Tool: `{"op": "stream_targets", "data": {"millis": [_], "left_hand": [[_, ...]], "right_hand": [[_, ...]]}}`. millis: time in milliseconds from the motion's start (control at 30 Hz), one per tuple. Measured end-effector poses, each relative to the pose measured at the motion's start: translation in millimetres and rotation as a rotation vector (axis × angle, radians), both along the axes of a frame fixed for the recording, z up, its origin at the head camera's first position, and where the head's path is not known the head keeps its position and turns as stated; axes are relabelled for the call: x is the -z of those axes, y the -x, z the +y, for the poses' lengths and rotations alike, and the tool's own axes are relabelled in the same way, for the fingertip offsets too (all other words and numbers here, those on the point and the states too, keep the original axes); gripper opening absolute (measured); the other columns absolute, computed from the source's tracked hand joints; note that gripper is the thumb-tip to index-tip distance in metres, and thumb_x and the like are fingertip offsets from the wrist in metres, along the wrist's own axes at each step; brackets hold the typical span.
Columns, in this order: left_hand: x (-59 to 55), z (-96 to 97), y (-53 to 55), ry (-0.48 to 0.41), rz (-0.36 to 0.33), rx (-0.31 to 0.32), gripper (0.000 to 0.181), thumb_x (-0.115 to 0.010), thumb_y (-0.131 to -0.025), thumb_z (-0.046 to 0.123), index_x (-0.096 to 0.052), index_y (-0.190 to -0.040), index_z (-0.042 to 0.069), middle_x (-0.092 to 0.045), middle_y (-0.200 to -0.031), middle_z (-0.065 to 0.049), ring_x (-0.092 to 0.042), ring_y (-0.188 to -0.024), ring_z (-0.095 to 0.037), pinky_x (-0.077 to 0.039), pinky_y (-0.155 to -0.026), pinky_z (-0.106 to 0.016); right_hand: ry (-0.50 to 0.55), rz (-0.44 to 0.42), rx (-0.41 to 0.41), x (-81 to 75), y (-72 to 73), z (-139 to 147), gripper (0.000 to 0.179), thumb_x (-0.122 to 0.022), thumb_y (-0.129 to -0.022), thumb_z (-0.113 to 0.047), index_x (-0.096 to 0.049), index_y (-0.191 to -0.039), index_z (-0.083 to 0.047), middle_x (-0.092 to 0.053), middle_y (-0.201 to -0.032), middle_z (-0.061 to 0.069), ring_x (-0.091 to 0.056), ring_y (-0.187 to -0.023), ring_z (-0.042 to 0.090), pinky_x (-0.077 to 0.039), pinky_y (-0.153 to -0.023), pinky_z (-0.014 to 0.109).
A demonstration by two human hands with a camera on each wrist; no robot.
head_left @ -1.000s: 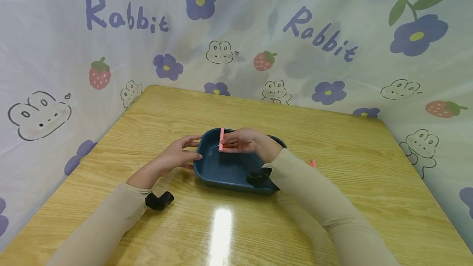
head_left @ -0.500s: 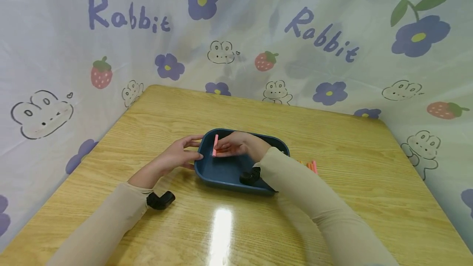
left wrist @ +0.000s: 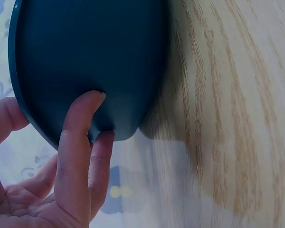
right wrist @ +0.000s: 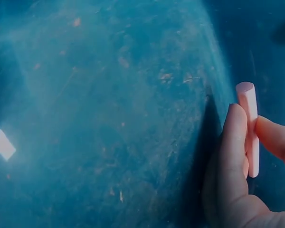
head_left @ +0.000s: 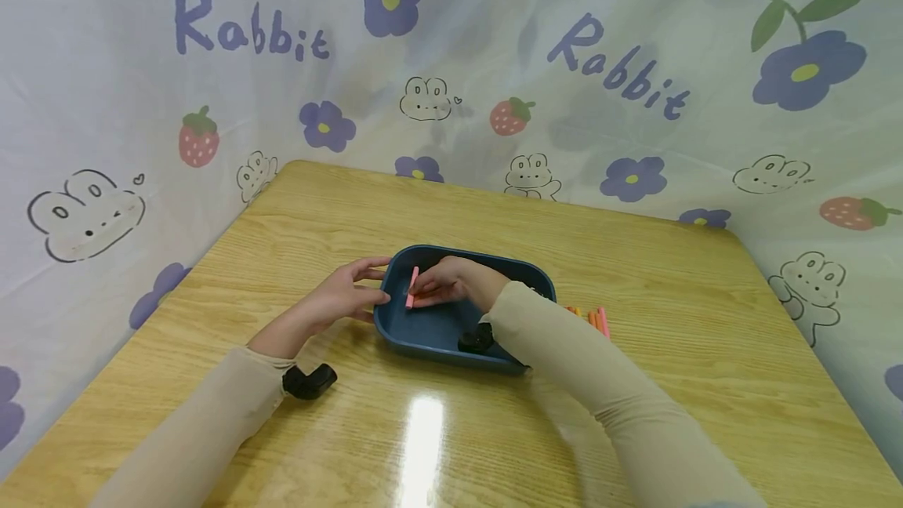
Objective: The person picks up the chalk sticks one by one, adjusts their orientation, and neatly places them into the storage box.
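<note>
A pink stick of chalk point(head_left: 412, 288) is pinched between the thumb and fingers of my right hand point(head_left: 458, 279). That hand reaches low inside a dark blue plastic basin point(head_left: 451, 355), near its left end. In the right wrist view the chalk point(right wrist: 251, 137) stands out above a dusty, scratched basin floor point(right wrist: 118, 118). My left hand point(head_left: 340, 295) rests spread against the basin's left end. Up close, in the left wrist view, its fingers point(left wrist: 76, 133) touch the outer wall point(left wrist: 95, 57) from several sides.
Several orange, yellow and pink chalk sticks point(head_left: 598, 320) lie on the wooden table point(head_left: 677, 335), right of the basin and partly behind my right sleeve point(head_left: 585, 359). A printed cloth point(head_left: 466, 38) hangs around the table. Black wrist cameras point(head_left: 310, 381) jut from both cuffs.
My right hand has moved left and lower into the basin with the pink chalk. More loose chalk sticks now show beside the sleeve. My left hand stays at the basin's end.
</note>
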State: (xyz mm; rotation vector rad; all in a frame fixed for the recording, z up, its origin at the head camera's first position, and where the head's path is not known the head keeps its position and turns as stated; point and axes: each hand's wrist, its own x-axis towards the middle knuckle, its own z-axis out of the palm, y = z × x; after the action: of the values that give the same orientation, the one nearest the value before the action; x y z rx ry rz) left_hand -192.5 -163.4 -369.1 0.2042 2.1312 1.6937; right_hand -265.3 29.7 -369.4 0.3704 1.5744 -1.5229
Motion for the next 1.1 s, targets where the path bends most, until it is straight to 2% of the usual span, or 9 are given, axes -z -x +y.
{"op": "stream_targets", "data": {"millis": [167,400,567,733,1100], "left_hand": [[0.0,0.0,0.1,-0.007,-0.003,-0.001,0.065,-0.059,-0.088,0.004,-0.028,-0.146,0.008,-0.036,-0.136,-0.027,-0.059,-0.1,-0.034,-0.054,-0.072,-0.044],[-0.3,-0.5,-0.4,-0.018,0.003,0.003,0.065,-0.059,-0.088,0.004,-0.029,-0.146,0.008,-0.036,-0.136,-0.027,-0.06,-0.099,-0.034,-0.055,-0.072,-0.044],[-0.6,-1.1,-1.0,-0.017,0.006,0.002,0.065,-0.059,-0.088,0.005,-0.029,-0.146,0.008,-0.036,-0.136,-0.027,-0.059,-0.1,-0.034,-0.054,-0.072,-0.044],[-1.2,-0.7,-1.4,-0.018,0.004,0.004,0.064,-0.058,-0.089,0.005,-0.029,-0.146,0.008,-0.035,-0.137,-0.026,-0.058,-0.102,-0.035,-0.054,-0.072,-0.043],[-1.4,-0.2,-1.9,-0.029,0.001,0.003,0.064,-0.058,-0.089,0.003,-0.028,-0.146,0.007,-0.036,-0.136,-0.027,-0.057,-0.102,-0.037,-0.055,-0.072,-0.044]], "right_hand": [[-0.075,0.008,0.006,-0.5,0.3,-5,0.012,-0.061,-0.084,0.009,-0.06,-0.096,0.009,-0.061,-0.082,0.016,-0.063,-0.066,0.023,-0.056,-0.063,0.029],[-0.12,0.057,-0.002,1.7,-0.4,-9,0.026,-0.063,-0.082,0.01,-0.055,-0.107,0.011,-0.061,-0.081,0.017,-0.064,-0.061,0.022,-0.056,-0.062,0.029],[-0.125,0.102,-0.017,1.1,-3.3,-10,0.017,-0.062,-0.083,0.011,-0.061,-0.099,0.013,-0.062,-0.077,0.017,-0.063,-0.058,0.022,-0.056,-0.062,0.03],[-0.121,0.09,-0.027,-1.0,-3.6,-8,0.006,-0.062,-0.083,0.01,-0.064,-0.088,0.009,-0.062,-0.076,0.017,-0.064,-0.059,0.023,-0.056,-0.066,0.03],[-0.124,0.117,-0.094,-5.6,-3.4,4,0.021,-0.062,-0.082,0.01,-0.063,-0.104,0.011,-0.062,-0.083,0.017,-0.064,-0.07,0.023,-0.054,-0.075,0.032]]}}
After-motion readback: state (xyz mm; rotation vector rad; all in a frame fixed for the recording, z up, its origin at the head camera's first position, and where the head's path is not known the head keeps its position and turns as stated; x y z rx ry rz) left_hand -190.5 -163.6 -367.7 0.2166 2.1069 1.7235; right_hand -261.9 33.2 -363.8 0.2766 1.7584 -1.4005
